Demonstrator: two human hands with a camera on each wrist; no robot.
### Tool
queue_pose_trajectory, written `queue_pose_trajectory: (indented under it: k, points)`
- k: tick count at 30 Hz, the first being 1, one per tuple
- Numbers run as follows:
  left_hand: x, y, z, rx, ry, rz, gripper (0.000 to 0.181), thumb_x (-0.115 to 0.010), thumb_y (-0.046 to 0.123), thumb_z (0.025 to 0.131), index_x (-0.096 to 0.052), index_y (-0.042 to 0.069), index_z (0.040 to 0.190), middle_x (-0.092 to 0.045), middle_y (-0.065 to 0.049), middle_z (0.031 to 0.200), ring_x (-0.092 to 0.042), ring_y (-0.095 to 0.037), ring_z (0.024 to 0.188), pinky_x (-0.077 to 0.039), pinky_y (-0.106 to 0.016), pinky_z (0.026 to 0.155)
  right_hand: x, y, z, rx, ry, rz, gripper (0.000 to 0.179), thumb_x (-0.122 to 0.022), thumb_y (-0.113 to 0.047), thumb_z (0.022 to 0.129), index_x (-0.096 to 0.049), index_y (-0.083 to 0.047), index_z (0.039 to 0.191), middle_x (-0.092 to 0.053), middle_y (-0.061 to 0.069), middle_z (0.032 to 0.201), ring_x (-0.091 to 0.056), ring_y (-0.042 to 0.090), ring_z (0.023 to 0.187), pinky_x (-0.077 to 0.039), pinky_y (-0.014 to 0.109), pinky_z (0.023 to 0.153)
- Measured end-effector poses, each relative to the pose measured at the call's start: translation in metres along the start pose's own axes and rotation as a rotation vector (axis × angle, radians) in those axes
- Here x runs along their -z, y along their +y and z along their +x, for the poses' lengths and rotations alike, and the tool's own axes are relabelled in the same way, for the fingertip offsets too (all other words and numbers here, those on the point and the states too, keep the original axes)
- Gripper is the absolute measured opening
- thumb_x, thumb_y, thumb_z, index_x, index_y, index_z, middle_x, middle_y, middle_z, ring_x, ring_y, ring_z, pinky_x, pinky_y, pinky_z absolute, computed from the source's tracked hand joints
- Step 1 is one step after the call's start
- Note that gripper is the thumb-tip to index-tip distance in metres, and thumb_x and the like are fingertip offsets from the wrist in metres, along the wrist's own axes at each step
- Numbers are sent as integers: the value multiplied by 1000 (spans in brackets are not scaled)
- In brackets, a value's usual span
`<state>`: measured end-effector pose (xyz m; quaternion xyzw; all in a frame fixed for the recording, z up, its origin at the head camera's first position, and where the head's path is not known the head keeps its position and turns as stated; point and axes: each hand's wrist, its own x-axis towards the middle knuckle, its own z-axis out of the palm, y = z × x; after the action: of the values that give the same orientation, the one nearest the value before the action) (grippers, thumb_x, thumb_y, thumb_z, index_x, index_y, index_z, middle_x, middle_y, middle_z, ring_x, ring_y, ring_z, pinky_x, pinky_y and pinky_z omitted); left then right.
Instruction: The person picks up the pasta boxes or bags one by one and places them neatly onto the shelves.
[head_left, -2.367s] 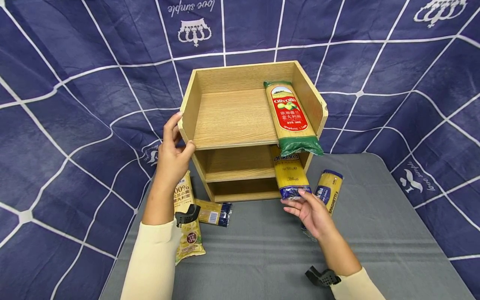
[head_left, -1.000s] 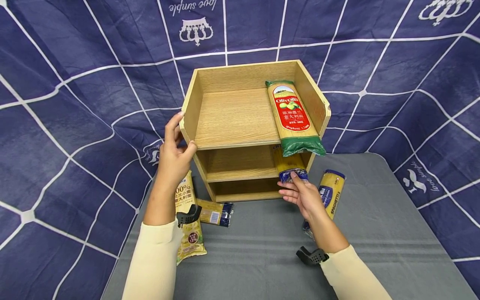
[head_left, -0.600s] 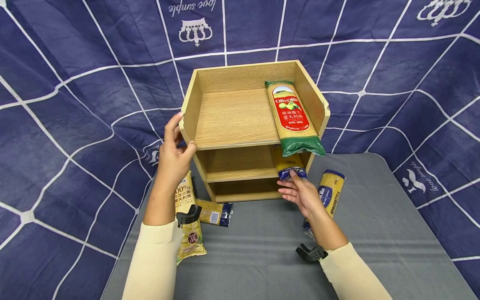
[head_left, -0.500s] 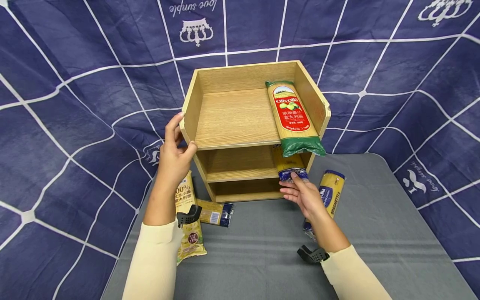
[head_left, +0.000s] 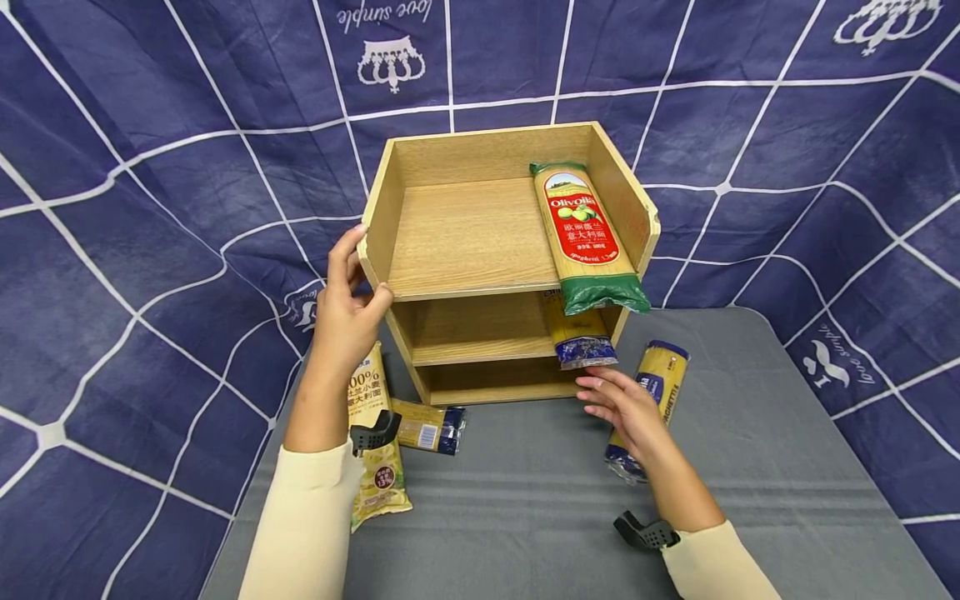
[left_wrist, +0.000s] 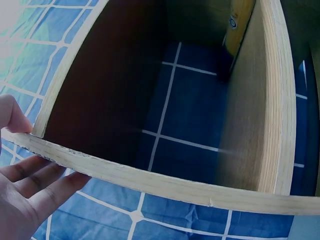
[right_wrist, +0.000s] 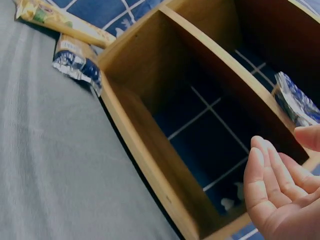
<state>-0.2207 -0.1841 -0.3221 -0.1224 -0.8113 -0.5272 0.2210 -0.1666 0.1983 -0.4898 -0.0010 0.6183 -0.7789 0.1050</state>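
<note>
A wooden shelf unit [head_left: 472, 233] with three levels stands on the grey cloth. My left hand [head_left: 345, 312] grips its left side panel near the upper front corner, thumb on one face and fingers on the other in the left wrist view. On the middle level, at the right, lies a yellow spaghetti pack [head_left: 576, 327] whose blue end sticks out in front. Just below that end is my right hand [head_left: 630, 415], fingers loosely extended and holding nothing. A green-ended spaghetti pack [head_left: 587, 229] lies on the top level along the right wall, overhanging the front.
Right of the unit a blue-and-yellow spaghetti pack [head_left: 662, 375] lies on the grey cloth [head_left: 510, 500]. At left are a tall pale-yellow pasta bag [head_left: 382, 471], partly behind my left forearm, and a pasta pack with a barcode [head_left: 431, 427]. Blue curtains [head_left: 502, 50] surround the table.
My right hand pushed the yellow spaghetti pack deeper into the middle level, then let go and moved down and right. The left hand has stayed on the side panel.
</note>
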Motion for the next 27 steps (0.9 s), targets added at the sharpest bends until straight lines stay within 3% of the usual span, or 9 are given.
queue_pose_trajectory:
  k: [9,14,16,20,24,27]
  points:
    - [1,1,-1,-7,-8,-15,77,-55,0,90,-34,40,153,-58,-4,143,-58,-22,127,-54,-26,86,26,7,-17,46,77,29,41,-51,-18,106,-50,2,141,-74,-8,115,-71,9,103,-58,23,84]
    - [0,2,-1,-1,-6,-14,78,-54,-1,90,-34,40,154,-58,-5,143,-58,-23,128,-55,-29,87,39,10,-25,32,139,27,23,-52,-17,106,-62,-16,127,-74,-12,109,-71,7,101,-58,23,84]
    - [0,2,-1,3,-5,-19,79,-53,-1,89,-34,40,154,-57,-6,143,-57,-23,128,-55,-32,89,44,12,-28,27,170,4,24,-52,-18,105,-61,-13,127,-74,-14,108,-71,7,100,-58,23,84]
    - [0,3,0,9,-12,-29,79,-52,-2,89,-33,39,154,-56,-6,144,-56,-24,129,-55,-41,93,53,16,-34,34,237,-36,39,-55,-17,104,-51,4,137,-75,-14,106,-72,6,96,-59,24,82]
    - [2,4,1,9,-21,-25,78,-53,-2,91,-34,39,154,-57,-5,143,-56,-22,130,-53,-46,93,61,19,-39,43,270,-79,40,-54,-16,104,-49,5,138,-74,-15,107,-71,4,95,-59,25,82]
    - [3,4,1,11,-31,-28,77,-53,-2,91,-34,38,154,-57,-4,141,-55,-21,130,-54,-39,92,67,21,-42,59,284,-97,37,-53,-14,104,-50,4,136,-73,-15,108,-71,3,96,-59,24,82]
